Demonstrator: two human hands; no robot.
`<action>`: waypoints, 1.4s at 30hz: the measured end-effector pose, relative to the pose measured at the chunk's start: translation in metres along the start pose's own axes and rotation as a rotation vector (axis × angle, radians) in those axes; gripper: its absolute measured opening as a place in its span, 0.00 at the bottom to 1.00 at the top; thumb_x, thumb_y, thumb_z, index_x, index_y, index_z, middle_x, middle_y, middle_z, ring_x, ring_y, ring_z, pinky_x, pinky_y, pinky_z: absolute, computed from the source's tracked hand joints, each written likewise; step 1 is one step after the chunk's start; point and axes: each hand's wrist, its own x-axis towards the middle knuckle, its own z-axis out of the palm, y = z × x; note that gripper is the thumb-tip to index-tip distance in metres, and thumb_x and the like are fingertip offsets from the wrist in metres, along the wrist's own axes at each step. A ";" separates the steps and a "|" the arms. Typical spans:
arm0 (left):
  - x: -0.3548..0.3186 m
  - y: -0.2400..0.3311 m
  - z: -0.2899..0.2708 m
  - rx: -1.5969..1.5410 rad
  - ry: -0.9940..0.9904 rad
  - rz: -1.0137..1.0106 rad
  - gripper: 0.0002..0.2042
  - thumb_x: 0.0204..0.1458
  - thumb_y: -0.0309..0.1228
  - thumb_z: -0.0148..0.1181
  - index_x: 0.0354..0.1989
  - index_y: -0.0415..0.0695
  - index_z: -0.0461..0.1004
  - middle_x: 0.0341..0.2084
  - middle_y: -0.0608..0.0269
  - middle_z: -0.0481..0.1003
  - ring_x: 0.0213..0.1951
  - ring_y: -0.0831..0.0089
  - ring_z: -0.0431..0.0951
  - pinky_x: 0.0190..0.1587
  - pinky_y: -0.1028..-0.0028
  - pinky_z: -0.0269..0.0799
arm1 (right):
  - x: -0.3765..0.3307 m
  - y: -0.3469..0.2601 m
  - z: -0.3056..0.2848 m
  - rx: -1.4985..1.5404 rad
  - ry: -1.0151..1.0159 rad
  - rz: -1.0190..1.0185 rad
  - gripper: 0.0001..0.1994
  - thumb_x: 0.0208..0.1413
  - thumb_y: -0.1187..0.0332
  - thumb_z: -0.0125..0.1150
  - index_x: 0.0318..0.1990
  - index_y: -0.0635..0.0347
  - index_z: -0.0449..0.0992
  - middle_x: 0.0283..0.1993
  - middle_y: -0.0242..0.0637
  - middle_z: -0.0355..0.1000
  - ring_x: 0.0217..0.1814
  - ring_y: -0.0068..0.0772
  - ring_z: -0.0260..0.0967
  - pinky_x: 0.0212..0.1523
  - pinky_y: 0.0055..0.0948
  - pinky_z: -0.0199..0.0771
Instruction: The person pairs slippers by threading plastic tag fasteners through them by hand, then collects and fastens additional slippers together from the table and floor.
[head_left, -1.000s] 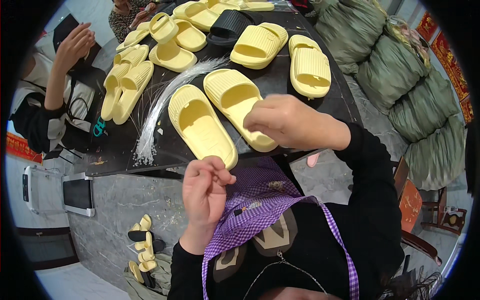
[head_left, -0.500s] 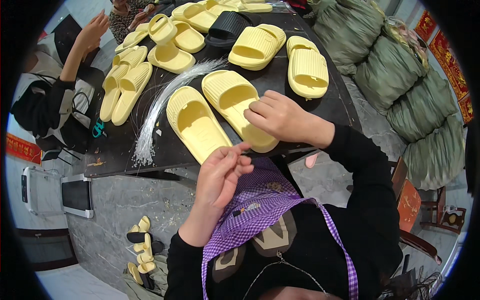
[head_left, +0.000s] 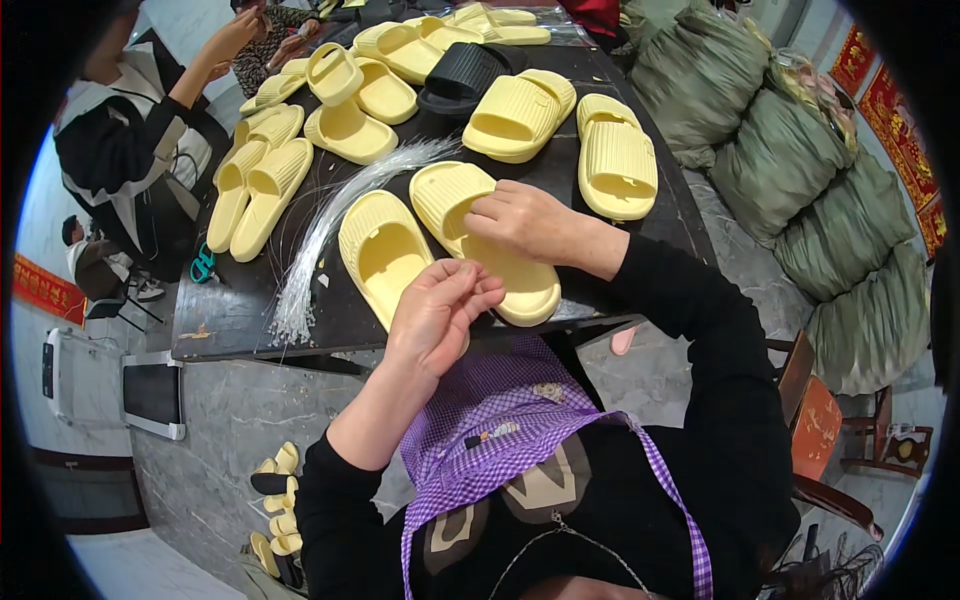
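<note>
Two yellow slide sandals lie side by side before me at the table's near edge: the left sandal [head_left: 385, 262] and the right sandal [head_left: 528, 292], each with a ribbed strap. My left hand [head_left: 437, 312] hovers over the left sandal's heel end, thumb and fingertips pinched together. Over the right sandal's footbed, beside its strap, my right hand [head_left: 545, 228] has its fingers curled shut. Whatever either hand grips is too small or hidden to make out. Beyond the pair stretches a bundle of thin clear plastic strands [head_left: 318, 255].
More yellow sandals [head_left: 272, 195] and black slides [head_left: 462, 80] stand about the dark table [head_left: 230, 325]. Teal-handled scissors [head_left: 203, 263] lie at its left edge. Full green sacks [head_left: 790, 165] line the right side. A person [head_left: 150, 150] works at the left; another sits at the far end.
My left hand has moved up and its fingers have closed into a pinch. My right hand has shifted slightly left, near the strap. The whole view has tilted a little.
</note>
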 end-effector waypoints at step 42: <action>0.042 -0.002 0.005 0.065 0.127 0.056 0.07 0.55 0.22 0.45 0.37 0.28 0.66 0.35 0.48 0.71 0.36 0.61 0.76 0.39 0.69 0.76 | 0.014 0.006 -0.032 0.282 -0.149 0.238 0.08 0.41 0.72 0.53 0.32 0.62 0.72 0.28 0.42 0.69 0.33 0.43 0.70 0.33 0.35 0.70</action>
